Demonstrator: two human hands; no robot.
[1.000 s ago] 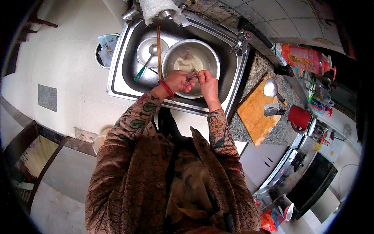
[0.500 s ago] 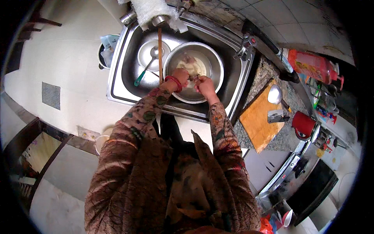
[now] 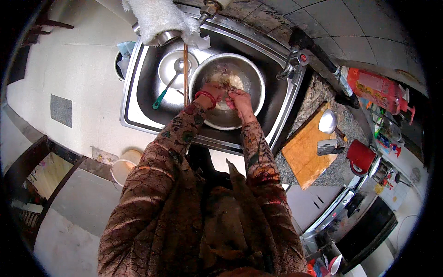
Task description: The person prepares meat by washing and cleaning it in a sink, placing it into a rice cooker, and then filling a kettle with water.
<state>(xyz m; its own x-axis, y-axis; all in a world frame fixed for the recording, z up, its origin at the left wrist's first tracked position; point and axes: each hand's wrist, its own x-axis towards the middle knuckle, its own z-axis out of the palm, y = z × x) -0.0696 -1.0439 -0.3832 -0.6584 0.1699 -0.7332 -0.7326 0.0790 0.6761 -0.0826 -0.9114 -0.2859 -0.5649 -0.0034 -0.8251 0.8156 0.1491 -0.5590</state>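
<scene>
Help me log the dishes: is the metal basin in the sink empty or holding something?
Holding something: pale pieces show inside the metal basin. How full it is, I cannot tell.

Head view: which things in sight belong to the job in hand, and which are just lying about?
In use:
left hand and right hand, together over the bowl
metal bowl
pale food pieces in it
sink holding it

Apparently lying about:
green-handled spoon
chopsticks
cutting board
cleaver
ladle
red mug
</scene>
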